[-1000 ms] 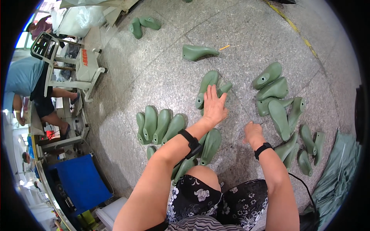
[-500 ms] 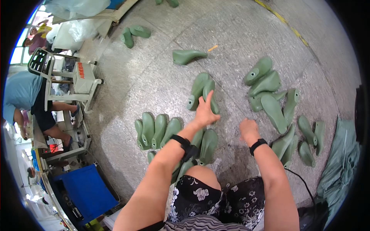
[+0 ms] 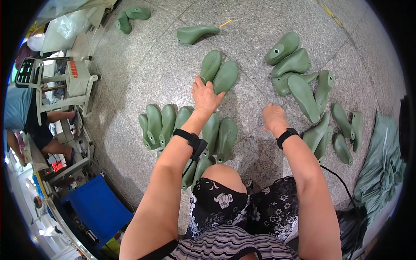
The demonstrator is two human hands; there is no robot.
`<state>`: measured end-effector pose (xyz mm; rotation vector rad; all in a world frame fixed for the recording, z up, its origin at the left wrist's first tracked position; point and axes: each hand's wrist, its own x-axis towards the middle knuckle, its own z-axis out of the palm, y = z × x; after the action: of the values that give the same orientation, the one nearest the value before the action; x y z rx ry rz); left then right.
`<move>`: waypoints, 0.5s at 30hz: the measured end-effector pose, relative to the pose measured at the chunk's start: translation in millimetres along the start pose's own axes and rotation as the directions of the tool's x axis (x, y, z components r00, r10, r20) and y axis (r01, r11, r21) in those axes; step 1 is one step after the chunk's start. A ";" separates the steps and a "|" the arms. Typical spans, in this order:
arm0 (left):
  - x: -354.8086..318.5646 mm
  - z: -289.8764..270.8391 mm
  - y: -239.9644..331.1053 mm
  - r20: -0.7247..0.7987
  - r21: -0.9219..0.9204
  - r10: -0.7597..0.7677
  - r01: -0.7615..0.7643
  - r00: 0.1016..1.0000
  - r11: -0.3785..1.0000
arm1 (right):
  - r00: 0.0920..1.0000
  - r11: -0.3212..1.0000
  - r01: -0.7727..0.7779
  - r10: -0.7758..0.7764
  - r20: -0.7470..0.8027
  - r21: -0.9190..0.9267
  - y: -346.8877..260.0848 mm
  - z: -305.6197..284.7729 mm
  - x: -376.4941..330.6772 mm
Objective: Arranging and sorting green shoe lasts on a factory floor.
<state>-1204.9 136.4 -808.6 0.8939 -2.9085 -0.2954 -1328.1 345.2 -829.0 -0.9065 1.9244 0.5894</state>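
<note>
Two green shoe lasts, a left one (image 3: 211,65) and a right one (image 3: 226,76), lie side by side on the floor ahead of me, their far ends spread apart. My left hand (image 3: 205,97) is at their near ends, fingers closed down on the left one and the thumb against the right one; part of the grip is hidden. To the right, my right hand (image 3: 274,118) hovers with its fingers curled in, and nothing shows in it. A row of similar lasts (image 3: 167,123) lies nearer me, partly covered by my left forearm.
More green lasts lie in a heap (image 3: 304,97) on the right. A single last (image 3: 196,34) lies ahead near a thin yellow stick (image 3: 225,23). Green sheeting (image 3: 376,160) borders the right side. On the left are a wheeled frame (image 3: 82,93), a blue panel (image 3: 97,210) and another person (image 3: 19,106).
The two lasts by my left hand have shifted; the right one has turned and lies flatter. My left hand has moved from the right last to both near ends. The whole view has shifted.
</note>
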 end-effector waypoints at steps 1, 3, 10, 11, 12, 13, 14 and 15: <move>-0.4 1.9 -0.4 -0.010 0.033 0.015 -0.015 1.000 0.999 | 1.000 1.000 0.001 -0.001 0.013 0.005 -0.7 -1.5 -0.6; 3.1 -0.5 -5.6 0.017 0.000 0.024 -0.024 1.000 1.000 | 1.000 1.000 -0.011 0.012 -0.012 0.018 4.6 9.9 6.2; 19.0 -26.4 -87.5 0.194 0.154 -0.119 0.090 0.974 0.984 | 0.999 0.999 0.031 -0.031 -0.016 -0.021 5.8 3.1 -1.3; 27.5 -29.4 -87.8 0.200 0.152 -0.113 0.083 0.973 0.985 | 1.000 1.000 0.027 -0.027 -0.010 -0.015 6.1 0.8 -2.2; 43.1 -34.5 -80.1 0.047 0.186 0.022 -0.031 0.999 0.982 | 1.000 0.999 0.019 -0.018 -0.015 0.034 8.2 -3.2 -7.3; 60.3 -39.1 -70.2 -0.102 0.230 0.160 -0.134 0.982 0.964 | 1.000 0.997 0.008 -0.006 -0.017 0.082 9.4 -4.2 -11.2; 83.7 -39.7 -55.6 -0.111 0.168 0.203 -0.183 0.973 0.969 | 1.000 0.997 -0.016 0.015 0.005 0.081 10.2 5.2 -7.6; 111.2 -35.4 -38.7 -0.127 0.101 0.242 -0.231 0.962 0.968 | 0.997 0.989 -0.034 0.044 -0.067 0.143 12.3 19.2 0.8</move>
<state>-1270.7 36.7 -779.4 0.5416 -2.8753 -0.0876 -1327.9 366.0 -838.4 -0.8105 2.0234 0.4422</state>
